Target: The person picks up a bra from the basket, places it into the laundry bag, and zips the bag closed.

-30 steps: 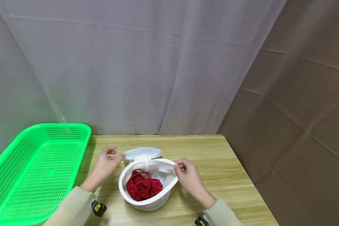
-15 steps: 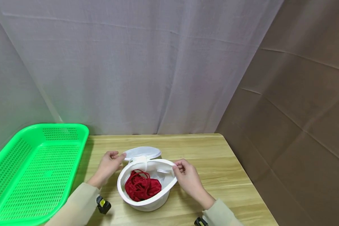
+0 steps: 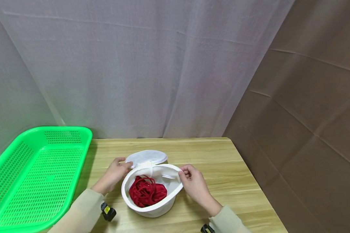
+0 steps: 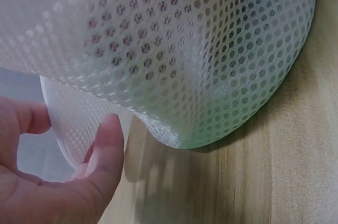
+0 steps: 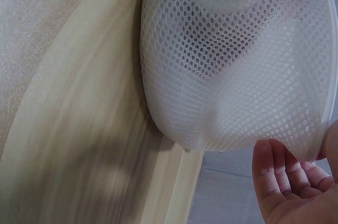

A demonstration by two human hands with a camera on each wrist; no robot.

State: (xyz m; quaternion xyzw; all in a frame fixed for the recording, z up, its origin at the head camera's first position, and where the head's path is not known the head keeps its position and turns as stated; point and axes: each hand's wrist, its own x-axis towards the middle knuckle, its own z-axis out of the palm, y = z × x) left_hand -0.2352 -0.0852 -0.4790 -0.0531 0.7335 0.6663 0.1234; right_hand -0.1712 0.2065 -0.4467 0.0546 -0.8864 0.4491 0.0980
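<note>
A white mesh laundry bag (image 3: 160,212) stands on the table with its round lid (image 3: 147,156) folded back behind it. Inside lies a bundle of dark red fabric with thin straps (image 3: 147,192). My left hand (image 3: 113,173) holds the lid's left edge between thumb and fingers; in the left wrist view the lid flap (image 4: 79,121) sits between those digits. On the other side, my right hand (image 3: 195,184) pinches the bag's rim and draws it out into a point. The right wrist view has the mesh wall (image 5: 227,86) filling the upper right, my fingers (image 5: 266,168) curled below it.
A large green plastic basket (image 3: 86,152) with a slotted bottom stands left of my left arm. The wooden tabletop (image 3: 221,168) ends at a grey curtain (image 3: 119,74) behind and a brown cloth (image 3: 309,113) on the right.
My left hand has shifted right and further onto the lid's edge, its thumb now over the lid. My right hand keeps its pinch on the rim.
</note>
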